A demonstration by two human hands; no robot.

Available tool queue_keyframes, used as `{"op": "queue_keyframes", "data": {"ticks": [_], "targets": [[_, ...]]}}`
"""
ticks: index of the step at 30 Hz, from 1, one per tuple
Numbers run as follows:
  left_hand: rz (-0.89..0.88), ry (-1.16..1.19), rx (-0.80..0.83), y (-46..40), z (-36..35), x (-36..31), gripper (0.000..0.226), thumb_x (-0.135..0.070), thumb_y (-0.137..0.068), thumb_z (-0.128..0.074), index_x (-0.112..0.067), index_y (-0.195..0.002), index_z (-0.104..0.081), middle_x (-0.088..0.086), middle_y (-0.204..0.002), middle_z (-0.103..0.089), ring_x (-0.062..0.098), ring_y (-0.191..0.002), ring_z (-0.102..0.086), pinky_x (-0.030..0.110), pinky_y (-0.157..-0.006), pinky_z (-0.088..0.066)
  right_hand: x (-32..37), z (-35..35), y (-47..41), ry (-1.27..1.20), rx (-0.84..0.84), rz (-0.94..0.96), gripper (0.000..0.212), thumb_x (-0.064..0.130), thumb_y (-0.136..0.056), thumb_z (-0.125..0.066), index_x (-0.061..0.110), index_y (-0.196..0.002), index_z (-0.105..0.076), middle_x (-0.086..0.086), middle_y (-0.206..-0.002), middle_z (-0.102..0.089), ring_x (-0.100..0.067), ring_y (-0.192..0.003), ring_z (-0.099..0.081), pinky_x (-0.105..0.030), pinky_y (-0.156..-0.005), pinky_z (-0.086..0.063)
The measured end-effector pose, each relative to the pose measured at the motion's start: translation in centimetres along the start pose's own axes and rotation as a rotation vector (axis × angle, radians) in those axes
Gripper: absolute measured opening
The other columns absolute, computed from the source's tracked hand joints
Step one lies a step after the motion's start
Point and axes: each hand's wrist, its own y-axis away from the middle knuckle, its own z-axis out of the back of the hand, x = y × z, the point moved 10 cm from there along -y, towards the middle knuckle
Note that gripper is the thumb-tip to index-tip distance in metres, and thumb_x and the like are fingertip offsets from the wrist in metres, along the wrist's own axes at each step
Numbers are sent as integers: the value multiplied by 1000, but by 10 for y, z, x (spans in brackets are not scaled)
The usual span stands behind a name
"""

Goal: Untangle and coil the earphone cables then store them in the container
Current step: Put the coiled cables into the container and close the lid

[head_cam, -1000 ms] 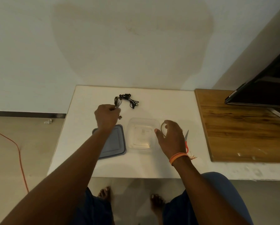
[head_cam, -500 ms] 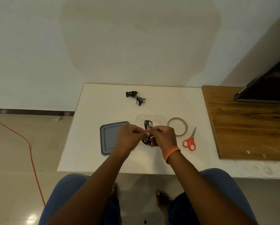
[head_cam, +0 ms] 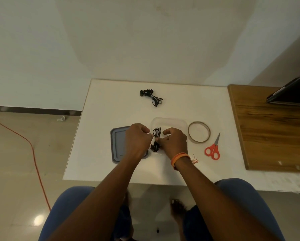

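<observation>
- My left hand (head_cam: pixel 138 139) and right hand (head_cam: pixel 173 142) both pinch the black earphone cable (head_cam: pixel 156 139) at its middle, held above the clear container (head_cam: pixel 178 122) so the bundle can go straight down once secured.
- The cable is gathered into loops showing above and below my fingers; I judge it coiled (the pinch keeps it from springing open).
- The grey lid (head_cam: pixel 118 145) lies just left of the container, off so the mouth is free.
- A second earphone bundle (head_cam: pixel 151 97) waits farther back on the white table (head_cam: pixel 100 129), not yet stored.
- The tape roll (head_cam: pixel 199 131) and scissors (head_cam: pixel 213 148) sit to the right, probably for binding coils.
</observation>
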Motion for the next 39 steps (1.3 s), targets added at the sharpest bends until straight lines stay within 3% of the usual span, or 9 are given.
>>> {"op": "queue_keyframes", "data": {"ticks": [5,9,13,18,24,28,32,35,39], "targets": [[35,17,89,-4,-5,4,8,-9,-77,-73,-3,-81,-69,9,-77,-70,25,-72,-69,43,-70,-60,27,31,1,118,-92,81,34,42,-78,-76,17,-99,-67,1,-82,-71,-17,-79,-67,-32,-76,-55],[67,23,137,-12,-12,7,14,-6,-70,-66,6,-77,-63,20,-66,-66,26,-58,-64,54,-62,-59,68,65,0,111,-253,236,16,33,-85,-68,17,-87,-69,4,-78,-69,-15,-74,-64,-27,-69,-51],[59,74,167,-16,-16,1,12,-10,-72,-71,-10,-75,-58,11,-66,-55,22,-58,-53,44,-60,-54,94,50,-45,171,-226,286,15,23,-85,-66,14,-97,-67,-5,-93,-71,-22,-88,-66,-30,-77,-53],[-11,3,100,-23,-11,-1,18,-21,-80,-74,-8,-85,-63,6,-80,-64,19,-73,-63,37,-71,-56,116,-18,-93,606,31,365,36,34,-88,-65,8,-113,-61,-13,-113,-62,-32,-108,-57,-40,-86,-51],[17,-4,158,-25,-18,0,7,-7,-76,-66,-7,-69,-64,10,-60,-54,20,-53,-51,35,-56,-47,130,-12,-108,913,-160,390,30,29,-92,-56,13,-118,-61,-11,-124,-52,-33,-120,-45,-44,-97,-37],[50,19,178,-24,-19,-1,10,-4,-81,-64,5,-81,-69,26,-68,-66,32,-57,-67,48,-62,-58,121,-2,-114,809,-144,290,27,22,-86,-63,10,-111,-63,-12,-118,-57,-33,-115,-50,-43,-94,-42],[59,29,188,-23,-19,-1,17,-3,-82,-62,14,-85,-66,28,-72,-69,35,-59,-71,50,-62,-60,103,26,-112,403,-128,156,20,22,-77,-72,12,-94,-73,-10,-95,-70,-30,-89,-67,-38,-81,-55],[63,31,184,-23,-17,-1,11,-2,-80,-63,8,-78,-67,27,-67,-68,35,-55,-70,52,-60,-59,101,56,-85,86,-148,173,8,18,-70,-79,12,-72,-75,1,-68,-68,-18,-69,-66,-28,-68,-54],[38,25,195,-18,-13,-9,10,-1,-80,-63,-11,-77,-63,30,-70,-67,34,-56,-70,55,-60,-58,84,94,-29,-80,-178,177,7,18,-69,-81,14,-69,-75,3,-65,-71,-13,-66,-68,-24,-68,-52]]}}
